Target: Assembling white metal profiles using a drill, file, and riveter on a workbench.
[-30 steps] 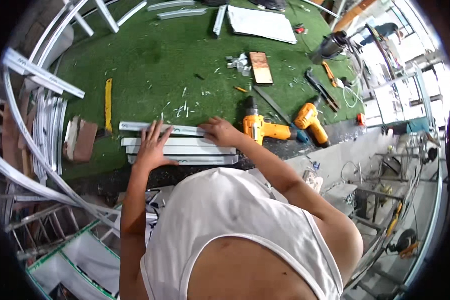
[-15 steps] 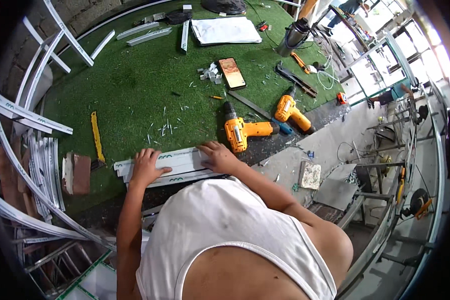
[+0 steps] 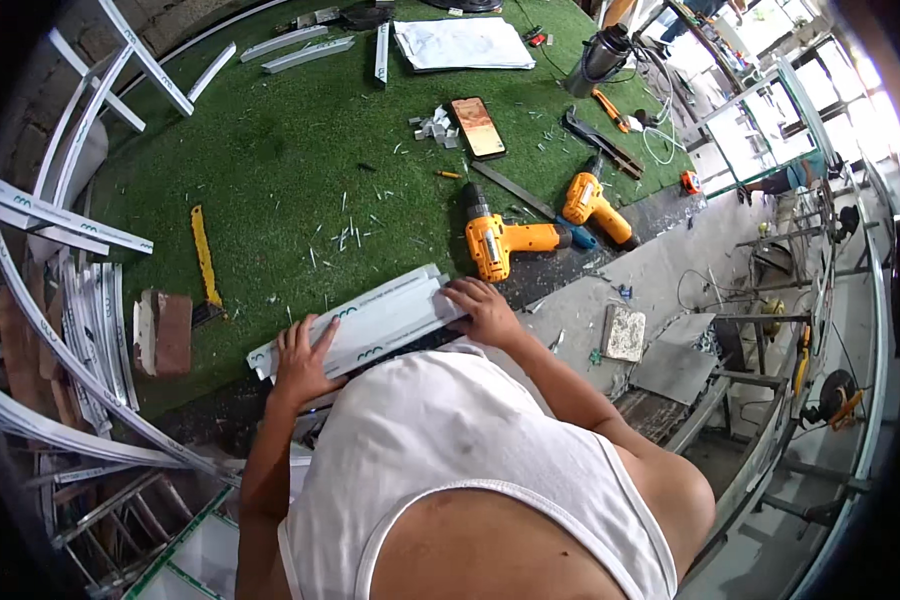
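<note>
Hands apart, the left hand and right hand clasp white strips near either end, at the green counter's near edge; undersides are hidden. They're probably light, stiff, slippery, best held endwise.

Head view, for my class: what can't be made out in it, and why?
All in the head view:
- Undersides of the white strips: hidden by the strips' own upper faces.
- Part of the strips' right end: covered by the right hand.
- Details on the phone screen: too small.
- Full shape of the dark thing at the top: cut off by the upper edge.
</note>
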{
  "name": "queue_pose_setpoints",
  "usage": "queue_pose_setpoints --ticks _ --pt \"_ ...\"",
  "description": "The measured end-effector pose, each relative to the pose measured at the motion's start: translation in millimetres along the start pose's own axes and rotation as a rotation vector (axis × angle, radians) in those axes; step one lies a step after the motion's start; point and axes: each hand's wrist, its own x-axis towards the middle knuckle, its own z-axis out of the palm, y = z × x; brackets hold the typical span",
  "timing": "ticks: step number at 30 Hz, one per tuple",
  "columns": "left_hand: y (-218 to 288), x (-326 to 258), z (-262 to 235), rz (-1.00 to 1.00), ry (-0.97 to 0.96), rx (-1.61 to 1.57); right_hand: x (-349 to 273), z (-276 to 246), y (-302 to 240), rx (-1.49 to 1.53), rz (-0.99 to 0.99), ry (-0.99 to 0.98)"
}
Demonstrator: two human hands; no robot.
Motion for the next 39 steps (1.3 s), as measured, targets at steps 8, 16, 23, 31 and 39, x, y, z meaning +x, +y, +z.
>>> queue_pose_setpoints --ticks 8,16,23,31,39 --pt "-34.1 40.6 -13.9 -0.012 0.018 0.084 51.5 0.2 4.5 0.067 0.041 0.188" --pt "17.9 81.0 1.7 -0.043 0.068 -0.023 36.0 4.4 13.7 0.0 0.485 0.052" --pt "23.7 105.9 30.9 -0.019 0.135 0.022 42.9 18.7 22.8 -0.103 0.282 0.036" --pt "22.7 103.6 33.5 0.007 0.18 0.039 65.6 9.0 51.0 -0.303 -0.053 -0.234" --pt "21.9 102.1 30.6 0.001 0.193 0.017 65.2 7.0 38.5 -0.307 -0.084 -0.049"
